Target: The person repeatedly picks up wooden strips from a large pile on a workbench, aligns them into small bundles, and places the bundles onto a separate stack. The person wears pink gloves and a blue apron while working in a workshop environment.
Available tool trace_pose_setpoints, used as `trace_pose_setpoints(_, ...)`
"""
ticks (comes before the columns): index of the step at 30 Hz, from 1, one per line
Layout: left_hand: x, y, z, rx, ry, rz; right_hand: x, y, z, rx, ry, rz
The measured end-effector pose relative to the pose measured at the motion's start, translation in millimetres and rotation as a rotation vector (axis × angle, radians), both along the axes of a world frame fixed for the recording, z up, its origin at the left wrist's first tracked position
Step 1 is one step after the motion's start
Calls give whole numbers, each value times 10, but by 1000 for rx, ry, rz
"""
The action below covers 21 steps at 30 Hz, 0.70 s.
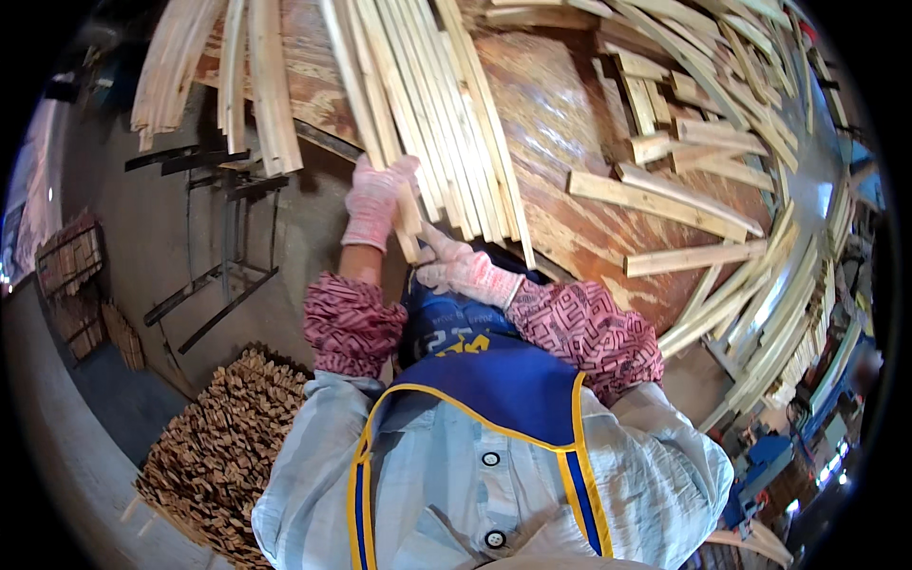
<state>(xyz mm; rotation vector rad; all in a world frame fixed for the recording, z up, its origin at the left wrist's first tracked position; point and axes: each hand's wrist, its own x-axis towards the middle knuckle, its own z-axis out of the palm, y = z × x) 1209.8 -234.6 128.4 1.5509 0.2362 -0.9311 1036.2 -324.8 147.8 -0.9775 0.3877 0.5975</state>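
Observation:
My left hand [378, 198], in a pink-and-white work glove, is closed around the near end of a pale wooden strip [407, 211]. The end of this strip sticks out past the fingers, over the table's near edge. My right hand [465, 271], gloved alike, is just right of that end, its fingers apart and one stretched toward the strip. Whether it touches the wood I cannot tell. Several long wooden strips [465, 142] lie side by side right of the held one, pointing away from me on the worn wooden tabletop [541, 95].
More strips [271, 104] overhang the table's left edge, above a black metal stand [228, 218]. Loose short pieces [655, 204] and piled strips [769, 294] lie to the right. A large bundle of stacked sticks [228, 437] stands at lower left, with smaller bundles [71, 266] beyond.

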Motion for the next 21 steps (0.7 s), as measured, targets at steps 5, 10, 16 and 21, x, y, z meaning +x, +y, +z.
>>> trace_pose_setpoints(5,69,31,50,-114,214,135,-612,-316,88,-154,23,-77)
trace_pose_setpoints(10,-227,86,335,-162,46,157,-1085,-871,-66,-723,264,-297)
trace_pose_setpoints(16,-486,38,98,-190,-145,53,-462,-896,-80,-1240,223,250)
trace_pose_setpoints(21,-673,-110,-391,-234,-139,-21,-408,-1043,-8,-1208,114,281)
